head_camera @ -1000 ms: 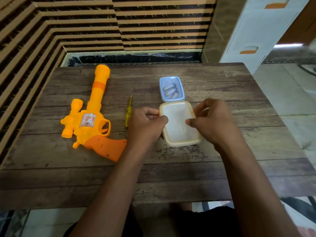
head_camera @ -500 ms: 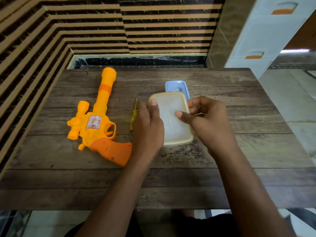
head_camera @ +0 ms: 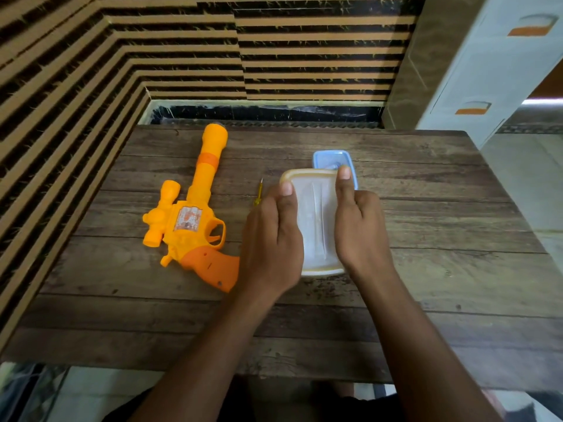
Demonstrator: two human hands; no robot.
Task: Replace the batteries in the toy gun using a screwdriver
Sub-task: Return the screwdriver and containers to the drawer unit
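Observation:
An orange-and-yellow toy gun (head_camera: 189, 220) lies flat on the left of the wooden table (head_camera: 441, 269), barrel pointing away from me. A thin yellow screwdriver (head_camera: 259, 193) lies just right of it, its handle end hidden behind my left hand (head_camera: 271, 239). Both hands hold a translucent white container with a yellowish rim (head_camera: 315, 214); each thumb lies along its upper face. My right hand (head_camera: 361, 229) grips its right side. Behind it sits a small blue box (head_camera: 330, 156), mostly covered; its contents are hidden.
A striped brown wall (head_camera: 91, 71) runs along the table's left and back edges. A white drawer cabinet with orange handles (head_camera: 487, 71) stands at the back right. The table's near edge is below my forearms.
The white container moved away from me and now overlaps the blue box, hiding the batteries seen earlier. Both thumbs shifted from its side edges onto its top face.

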